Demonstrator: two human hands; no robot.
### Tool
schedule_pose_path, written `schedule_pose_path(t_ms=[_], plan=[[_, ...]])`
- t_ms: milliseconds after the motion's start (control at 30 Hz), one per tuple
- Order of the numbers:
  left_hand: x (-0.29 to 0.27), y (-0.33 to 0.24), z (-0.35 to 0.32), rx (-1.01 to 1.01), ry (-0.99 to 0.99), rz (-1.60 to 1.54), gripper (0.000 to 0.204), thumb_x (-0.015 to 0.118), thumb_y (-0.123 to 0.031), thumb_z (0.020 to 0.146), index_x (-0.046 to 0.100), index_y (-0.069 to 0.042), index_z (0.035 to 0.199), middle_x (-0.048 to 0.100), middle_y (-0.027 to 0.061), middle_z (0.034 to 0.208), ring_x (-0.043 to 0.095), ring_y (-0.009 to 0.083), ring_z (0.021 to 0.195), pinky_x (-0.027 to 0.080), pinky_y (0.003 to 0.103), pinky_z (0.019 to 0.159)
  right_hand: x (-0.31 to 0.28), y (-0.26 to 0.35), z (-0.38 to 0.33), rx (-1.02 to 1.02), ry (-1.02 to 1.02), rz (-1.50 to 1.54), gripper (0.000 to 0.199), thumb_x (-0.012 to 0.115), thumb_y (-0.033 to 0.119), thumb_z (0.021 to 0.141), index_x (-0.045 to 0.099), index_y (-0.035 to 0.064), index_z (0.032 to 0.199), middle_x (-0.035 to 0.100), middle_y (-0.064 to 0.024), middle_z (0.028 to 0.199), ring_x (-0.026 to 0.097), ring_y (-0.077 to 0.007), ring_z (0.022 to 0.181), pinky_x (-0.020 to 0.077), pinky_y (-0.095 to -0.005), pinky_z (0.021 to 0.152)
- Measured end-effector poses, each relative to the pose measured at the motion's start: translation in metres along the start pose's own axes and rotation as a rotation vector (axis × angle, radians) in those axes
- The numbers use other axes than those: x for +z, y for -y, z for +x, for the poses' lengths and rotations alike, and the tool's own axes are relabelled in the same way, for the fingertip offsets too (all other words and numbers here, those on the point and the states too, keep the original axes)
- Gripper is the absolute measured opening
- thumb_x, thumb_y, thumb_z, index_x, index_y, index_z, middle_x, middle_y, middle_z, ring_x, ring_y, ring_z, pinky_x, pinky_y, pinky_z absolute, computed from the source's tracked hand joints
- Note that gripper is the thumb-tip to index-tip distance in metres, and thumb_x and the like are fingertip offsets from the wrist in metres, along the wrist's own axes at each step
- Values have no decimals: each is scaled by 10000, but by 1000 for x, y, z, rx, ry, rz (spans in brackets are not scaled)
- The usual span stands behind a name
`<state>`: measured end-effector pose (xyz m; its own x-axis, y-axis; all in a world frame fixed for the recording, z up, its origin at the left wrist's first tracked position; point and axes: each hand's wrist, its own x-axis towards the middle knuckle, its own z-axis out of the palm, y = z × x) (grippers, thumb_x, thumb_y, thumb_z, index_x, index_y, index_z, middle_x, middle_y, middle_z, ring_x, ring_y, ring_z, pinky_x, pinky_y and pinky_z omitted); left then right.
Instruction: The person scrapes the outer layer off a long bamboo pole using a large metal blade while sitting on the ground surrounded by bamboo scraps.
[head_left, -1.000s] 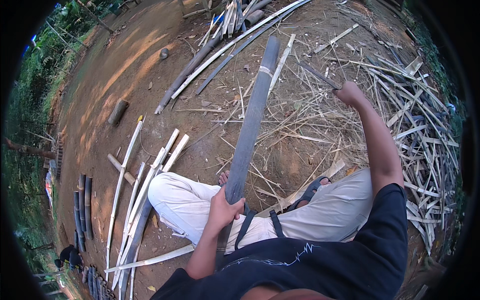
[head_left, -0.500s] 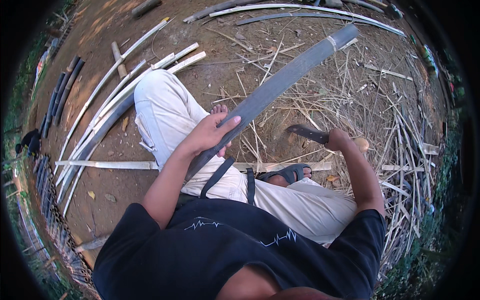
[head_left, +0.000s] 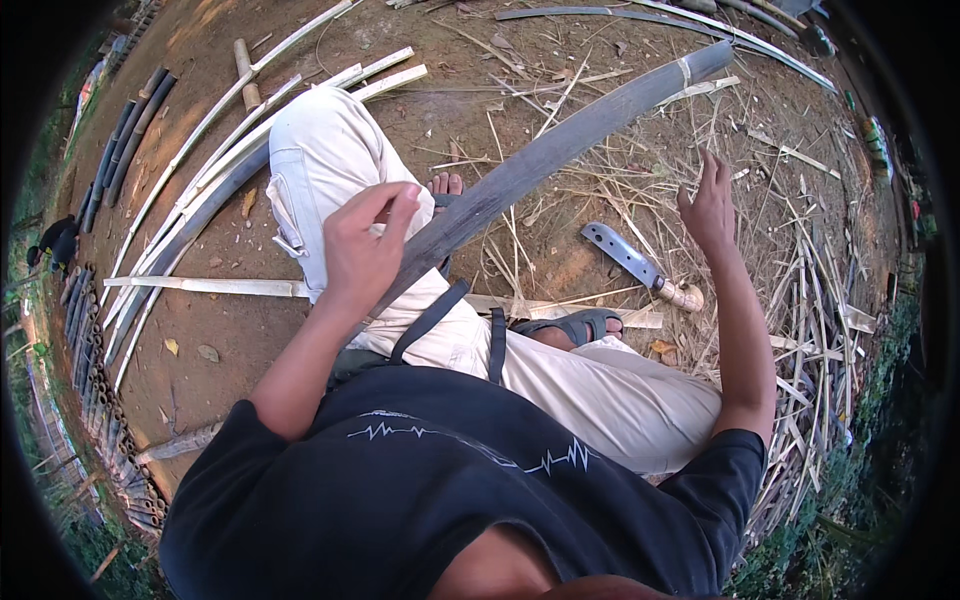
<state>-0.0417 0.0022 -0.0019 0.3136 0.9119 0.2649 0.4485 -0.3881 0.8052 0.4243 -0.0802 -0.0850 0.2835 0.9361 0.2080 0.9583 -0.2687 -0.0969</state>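
A long dark grey bamboo piece [head_left: 560, 145] slants across my lap toward the upper right, with a pale node ring near its far end. Beside its near end is my left hand [head_left: 362, 245], thumb and forefinger lifted apart and not wrapped round it; the other fingers are partly hidden. A broad-bladed knife [head_left: 625, 255] with holes in the blade and a rounded wooden handle lies on the ground in front of my sandal. My right hand [head_left: 710, 205] hovers empty beyond the knife, fingers apart.
Split bamboo strips [head_left: 200, 210] lie fanned out at the left, near several dark bamboo poles [head_left: 135, 150]. Thin shavings [head_left: 600, 195] litter the ground ahead. A heap of strips [head_left: 815, 320] borders the right side. My sandalled foot [head_left: 575, 328] is close to the knife.
My right hand has let go of the knife and moved up, leaving it on the ground. My left hand has loosened from the bamboo piece and shifted left, and the piece tilts slightly flatter.
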Motion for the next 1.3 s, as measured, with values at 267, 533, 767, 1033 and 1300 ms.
schedule_pose_path(t_ms=[267,533,767,1033,1300], plan=[[-142,99,-131,-692,-793,567,455,507,-397,1027,543,-1,1249,579,175,1209,547,252,1105,456,389,910,-68,108,68,-500,-198,-237,820,701,142,827,320,307,1534,389,-40,1505,360,-247,1429,282,-419,1208],[-161,198,-267,-1364,-1604,-721,738,476,-623,936,398,-79,1429,554,178,1346,586,332,1185,462,551,1018,-41,119,97,-543,4,-88,467,728,44,707,538,85,1131,580,-114,1141,530,-315,1198,373,-427,1120],[-195,183,-242,-1250,-1729,-857,738,376,-697,948,406,-139,1431,646,90,1118,633,298,1072,425,587,1050,-12,113,106,-555,-134,61,372,677,20,721,517,46,1056,575,-137,1056,537,-358,1112,400,-454,1033],[-280,87,-109,-826,-1505,-799,693,421,-631,958,385,-114,1419,615,128,1132,582,313,1153,412,593,1062,-16,83,120,-369,-214,126,434,707,32,676,499,40,1056,559,-162,1074,523,-371,1117,408,-458,1008],[-389,-87,62,45,-1117,-548,566,472,-335,983,433,121,1315,594,288,1194,570,396,1193,420,585,1072,1,80,87,-172,-200,295,431,755,144,746,493,8,1061,568,-203,1049,555,-387,1042,443,-471,932]])
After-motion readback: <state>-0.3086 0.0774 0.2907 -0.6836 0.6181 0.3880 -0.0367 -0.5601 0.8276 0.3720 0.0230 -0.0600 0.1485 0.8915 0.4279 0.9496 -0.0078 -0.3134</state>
